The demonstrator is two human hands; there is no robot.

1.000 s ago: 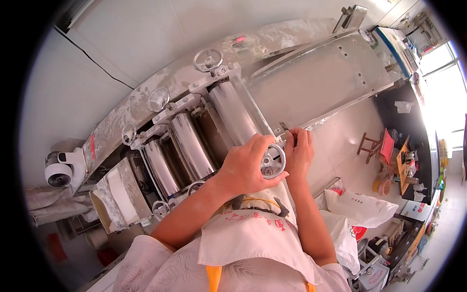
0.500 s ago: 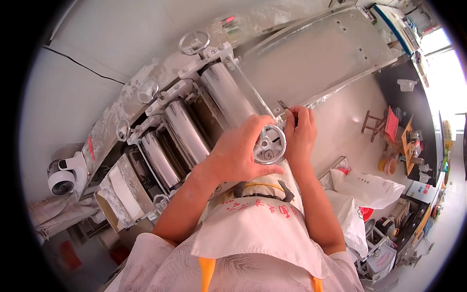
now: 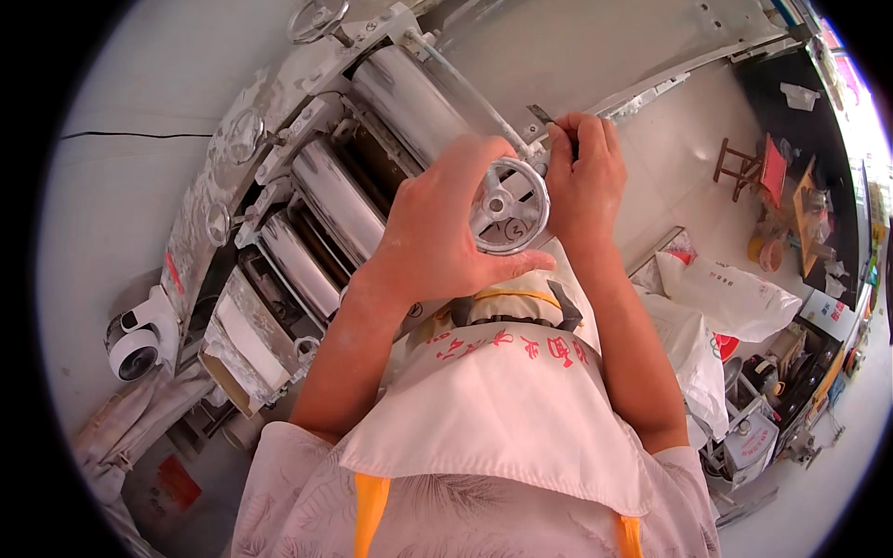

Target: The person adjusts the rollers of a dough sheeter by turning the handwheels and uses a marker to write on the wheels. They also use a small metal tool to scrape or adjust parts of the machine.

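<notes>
My left hand is wrapped round the rim of a silver handwheel, fingers over its far side and thumb along the near side. The handwheel sits at the near end of a roller machine, beside its largest steel roller. To the right of the wheel, my right hand is closed on a thin flat metal tool. The tool's tip points up and left past the frame corner; the rest is hidden in my fingers, so its exact kind cannot be told.
Two more steel rollers lie in the machine to the left, with smaller handwheels along its far side. A wide flat metal bed extends at the far right. White sacks stand right of me; a red folding stool is beyond.
The whole view has shifted, so the machine, handwheel and both hands appear higher in the picture. Both hands keep the same holds.
</notes>
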